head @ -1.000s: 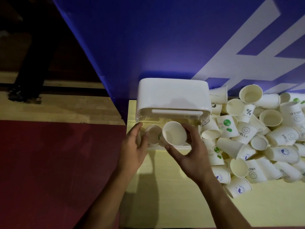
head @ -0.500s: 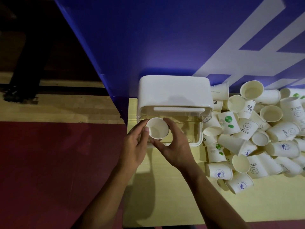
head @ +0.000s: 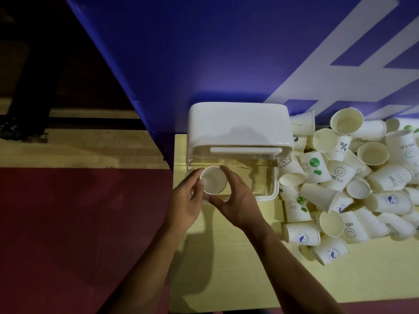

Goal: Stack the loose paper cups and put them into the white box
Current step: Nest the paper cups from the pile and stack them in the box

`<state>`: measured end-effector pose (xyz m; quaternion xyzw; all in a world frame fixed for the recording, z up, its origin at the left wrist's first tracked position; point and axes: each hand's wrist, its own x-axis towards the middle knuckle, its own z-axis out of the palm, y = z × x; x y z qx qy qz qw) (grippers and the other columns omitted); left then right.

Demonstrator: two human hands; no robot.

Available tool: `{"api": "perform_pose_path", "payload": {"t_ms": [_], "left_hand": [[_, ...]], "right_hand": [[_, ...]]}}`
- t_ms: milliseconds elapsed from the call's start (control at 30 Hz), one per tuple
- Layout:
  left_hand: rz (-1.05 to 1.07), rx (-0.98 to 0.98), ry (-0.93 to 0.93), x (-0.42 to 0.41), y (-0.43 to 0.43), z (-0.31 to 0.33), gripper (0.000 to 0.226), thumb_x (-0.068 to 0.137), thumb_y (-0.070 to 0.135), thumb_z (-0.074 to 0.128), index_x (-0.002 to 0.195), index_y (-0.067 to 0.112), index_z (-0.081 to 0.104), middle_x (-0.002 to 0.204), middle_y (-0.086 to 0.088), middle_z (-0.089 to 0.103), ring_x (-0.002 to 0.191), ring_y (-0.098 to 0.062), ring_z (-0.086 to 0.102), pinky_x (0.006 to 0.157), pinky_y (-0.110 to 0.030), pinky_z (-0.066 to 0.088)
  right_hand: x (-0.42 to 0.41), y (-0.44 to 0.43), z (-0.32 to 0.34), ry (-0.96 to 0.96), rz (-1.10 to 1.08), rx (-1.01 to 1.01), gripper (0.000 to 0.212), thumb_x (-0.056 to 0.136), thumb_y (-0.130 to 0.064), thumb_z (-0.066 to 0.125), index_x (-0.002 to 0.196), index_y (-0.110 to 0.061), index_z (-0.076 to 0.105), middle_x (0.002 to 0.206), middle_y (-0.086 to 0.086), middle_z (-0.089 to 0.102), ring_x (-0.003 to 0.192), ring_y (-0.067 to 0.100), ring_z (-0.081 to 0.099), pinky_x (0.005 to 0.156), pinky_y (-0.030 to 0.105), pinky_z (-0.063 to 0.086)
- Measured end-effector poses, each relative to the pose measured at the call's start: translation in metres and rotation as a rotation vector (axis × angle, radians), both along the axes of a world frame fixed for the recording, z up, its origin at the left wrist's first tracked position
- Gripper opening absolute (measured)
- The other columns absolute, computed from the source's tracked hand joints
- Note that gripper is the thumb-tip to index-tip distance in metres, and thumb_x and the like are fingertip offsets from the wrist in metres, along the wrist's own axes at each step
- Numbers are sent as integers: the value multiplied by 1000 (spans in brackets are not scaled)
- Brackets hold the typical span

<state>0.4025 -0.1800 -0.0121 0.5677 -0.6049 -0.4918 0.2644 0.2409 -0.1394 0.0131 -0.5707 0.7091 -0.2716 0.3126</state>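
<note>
A white box (head: 240, 123) with a raised lid and a clear lower part stands at the table's back left. At its open left front corner sits a paper cup (head: 213, 180), mouth up; whether more cups are nested under it is hidden. My left hand (head: 186, 200) holds the cup's left side with thumb and fingers curled. My right hand (head: 238, 200) grips its right side, index finger over the rim's far edge. A heap of loose paper cups (head: 351, 184) lies to the right of the box.
The pale yellow table (head: 249, 279) has bare surface in front of the box. A blue panel (head: 204, 53) with white markings rises right behind the box. Left of the table lies red and wooden floor (head: 79, 223).
Two cups were apart one second ago; my right hand brought its cup left onto the other. Both hands now hold a single cup mouth at the box's left corner.
</note>
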Motion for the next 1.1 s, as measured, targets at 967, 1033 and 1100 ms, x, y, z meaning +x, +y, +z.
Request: {"api": "perform_pose_path", "payload": {"t_ms": [967, 1033, 1100], "left_hand": [[167, 31, -30, 2, 15, 34, 43, 103, 32, 58, 146, 33, 55, 130, 20, 62, 120, 0, 61, 94, -17, 47], [193, -12, -12, -5, 25, 53, 40, 101, 28, 61, 141, 31, 59, 129, 18, 64, 119, -1, 62, 91, -12, 45], [151, -80, 30, -24, 33, 72, 37, 99, 27, 62, 137, 25, 64, 130, 12, 68, 119, -2, 64, 91, -8, 46]], "right_hand": [[-29, 29, 4, -35, 8, 64, 87, 88, -63, 70, 160, -30, 32, 158, -6, 46, 142, 12, 47, 112, 35, 46], [-51, 48, 16, -29, -57, 79, 79, 88, -62, 70, 156, -35, 39, 154, -7, 51, 140, 12, 49, 113, 37, 46], [-79, 67, 33, -15, -152, 53, 69, 87, -59, 72, 149, -37, 50, 145, -13, 58, 133, 4, 53, 111, 33, 47]]}}
